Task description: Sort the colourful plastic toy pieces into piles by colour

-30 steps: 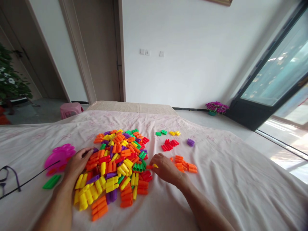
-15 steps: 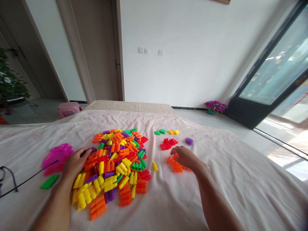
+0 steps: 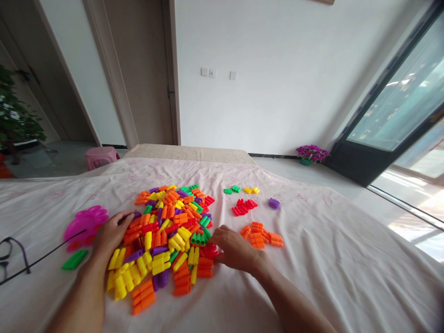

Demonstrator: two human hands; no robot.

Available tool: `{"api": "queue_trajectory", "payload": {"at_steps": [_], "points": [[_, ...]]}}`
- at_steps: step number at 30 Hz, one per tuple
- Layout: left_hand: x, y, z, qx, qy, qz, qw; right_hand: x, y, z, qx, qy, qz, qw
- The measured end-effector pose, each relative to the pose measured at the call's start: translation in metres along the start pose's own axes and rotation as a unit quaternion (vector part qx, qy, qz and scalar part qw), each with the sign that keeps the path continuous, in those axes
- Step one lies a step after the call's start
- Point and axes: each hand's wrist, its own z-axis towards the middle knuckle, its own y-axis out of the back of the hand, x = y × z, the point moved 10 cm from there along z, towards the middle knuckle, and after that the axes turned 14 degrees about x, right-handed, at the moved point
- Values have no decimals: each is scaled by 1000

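A heap of plastic tube-shaped building blocks (image 3: 166, 238) in orange, yellow, red, green and purple lies on the cloth. My left hand (image 3: 111, 230) rests against the heap's left side, thumb and forefinger apart beside a purple block (image 3: 137, 214). At the heap's right edge, my right hand (image 3: 233, 247) reaches over red blocks (image 3: 209, 251), just below green ones (image 3: 198, 238). Its fingers and thumb are spread around the red blocks, and I see no block lifted. Farther right sit small groups: orange blocks (image 3: 257, 239), red blocks (image 3: 244, 206), green blocks (image 3: 236, 188), yellow blocks (image 3: 255, 190) and a purple block (image 3: 274, 203).
A pink plastic piece (image 3: 78, 226) and a green piece (image 3: 74, 260) lie left of my left arm, with a dark cord (image 3: 26, 266) nearby. Pale floral cloth (image 3: 322, 268) covers the surface. Beyond it stand a pink stool (image 3: 101, 158) and a flower pot (image 3: 305, 162).
My right hand has moved left from the orange group to the heap's right edge. It now covers the spot where a loose yellow block lay. The left hand has stayed nearly still.
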Motion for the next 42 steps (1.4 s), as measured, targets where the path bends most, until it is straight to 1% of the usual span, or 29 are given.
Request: {"api": "queue_trajectory", "payload": {"at_steps": [3,5,8,10,14,17,19,23,26,27,29,32,35,37,39,42], "points": [[1,-1,1,2,-1,0,1000,-1,-5,4,-2,-17,-29,999],[2,-1,1,5,-1,-2,1000,-3,-4,4,-8,-25,-39,999],[3,-2,1,6,0,-8,1000,-10,6,-1,-24,-43,-32,998],[2,-1,1,2,-5,-9,1000,-20,15,-6,-37,-70,-22,997],[1,-1,1,-1,-5,-7,1000,-53,34,-21,-84,-148,4,985],[2,-1,1,0,-3,-4,1000,-85,44,-35,-135,-221,20,966],[2,-1,1,1,-7,-5,1000,-107,49,-45,-162,-265,21,950],[2,-2,3,1,-14,-6,1000,-145,52,-65,-197,-347,35,916],[3,-1,3,0,-8,-7,1000,-159,56,-76,-229,-380,29,896],[3,-1,3,0,-5,-6,1000,-159,57,-76,-237,-380,22,894],[3,-1,3,-1,0,-2,1000,-153,58,-71,-241,-361,13,901],[2,0,2,-3,-1,-1,1000,-131,54,-51,-231,-291,13,928],[2,0,2,-3,-1,-3,1000,-102,41,-24,-205,-203,13,957],[3,-1,2,-1,-2,-2,1000,-84,31,-8,-185,-156,13,970],[4,-2,3,3,-5,0,1000,-70,22,6,-167,-125,7,978],[6,-3,4,5,-6,-1,1000,-56,13,21,-143,-101,-10,984]]}}
